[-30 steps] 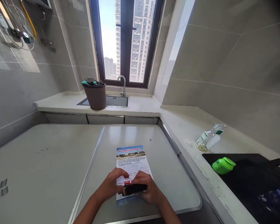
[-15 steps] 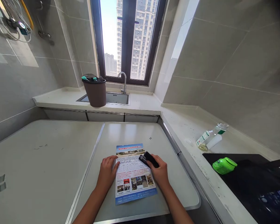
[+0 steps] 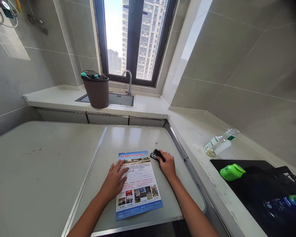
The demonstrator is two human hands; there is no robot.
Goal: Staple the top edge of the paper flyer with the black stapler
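Just right of centre, the right hand (image 3: 167, 164) is closed around a black stapler (image 3: 159, 154) beside the upper right edge of a printed flyer (image 3: 139, 177), its fingers covering the tool's rear end. The left hand (image 3: 113, 180), left of lower centre, lies with fingers spread over the flyer's left side, hiding some print. At lower right, a dark object (image 3: 284, 210), perhaps a bottle, blends into the black surface (image 3: 251, 184) and is hard to make out. Left of upper centre, a brown bucket (image 3: 98, 93) holds dark and teal items, too jumbled to name, and blocks part of the sink (image 3: 120, 99). At right, 1 clear bottle (image 3: 223, 141) contains a little yellowish liquid; the inside of the green jar (image 3: 232, 172) is hidden.
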